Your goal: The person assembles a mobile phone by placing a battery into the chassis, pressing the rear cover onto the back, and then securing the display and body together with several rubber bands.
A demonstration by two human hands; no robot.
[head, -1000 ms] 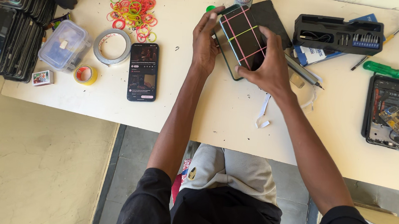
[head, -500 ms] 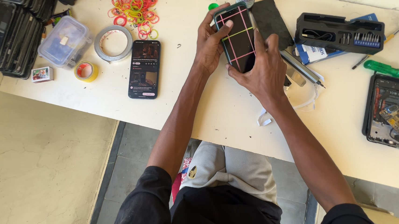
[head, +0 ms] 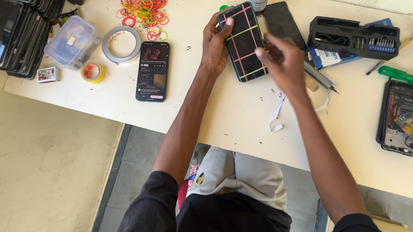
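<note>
left hand: fingers clamped on banded phone, table at 12 o'clock | right hand: at phone's 4 o'clock, fingers loosely curled, grip unclear | rubber bands at 10 o'clock

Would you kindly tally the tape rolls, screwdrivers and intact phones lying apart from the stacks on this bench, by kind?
Tape rolls: 2, a grey one and a small yellow one
Green-handled screwdrivers: 1
Phones: 2, one with a lit screen, one wrapped in rubber bands held by the left hand
Total: 5
</note>
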